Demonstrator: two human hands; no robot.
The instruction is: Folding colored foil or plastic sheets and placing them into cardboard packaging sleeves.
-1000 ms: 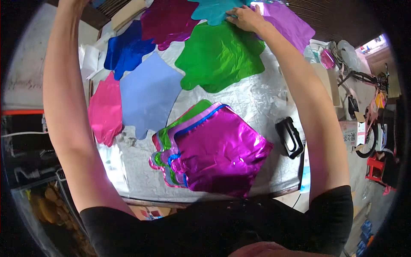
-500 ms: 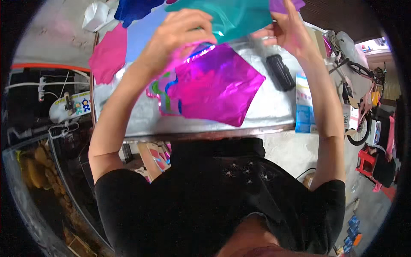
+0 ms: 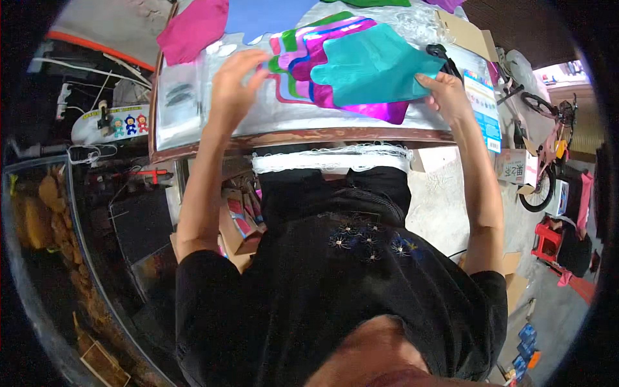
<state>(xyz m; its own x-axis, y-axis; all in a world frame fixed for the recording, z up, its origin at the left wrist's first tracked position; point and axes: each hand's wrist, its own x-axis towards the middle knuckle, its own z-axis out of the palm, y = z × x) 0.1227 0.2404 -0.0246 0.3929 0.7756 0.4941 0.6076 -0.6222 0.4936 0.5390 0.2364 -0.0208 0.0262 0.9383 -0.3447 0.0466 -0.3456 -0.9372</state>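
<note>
My right hand (image 3: 446, 95) pinches the right corner of a flat teal foil balloon (image 3: 374, 64), which has a wavy left edge. The teal balloon lies on top of a fanned stack of shiny foil balloons (image 3: 293, 74); their scalloped edges show in magenta, blue, purple, green and pink. At the left tip of that stack is my left hand (image 3: 235, 84), its fingers apart and nothing visible in them. Part of a magenta balloon (image 3: 390, 113) sticks out below the teal one.
A pink foil sheet (image 3: 192, 29) and a pale blue one (image 3: 267, 16) lie at the far left of the table (image 3: 277, 138). A black object (image 3: 442, 55), a blue-white packet (image 3: 483, 109) and a cardboard box (image 3: 464, 32) are at the right. Clear plastic (image 3: 400, 26) lies behind the stack.
The teal balloon has come down from the far side onto the magenta stack, now fanned out. My left hand has let go of the foil and moved left; my right hand has come nearer.
</note>
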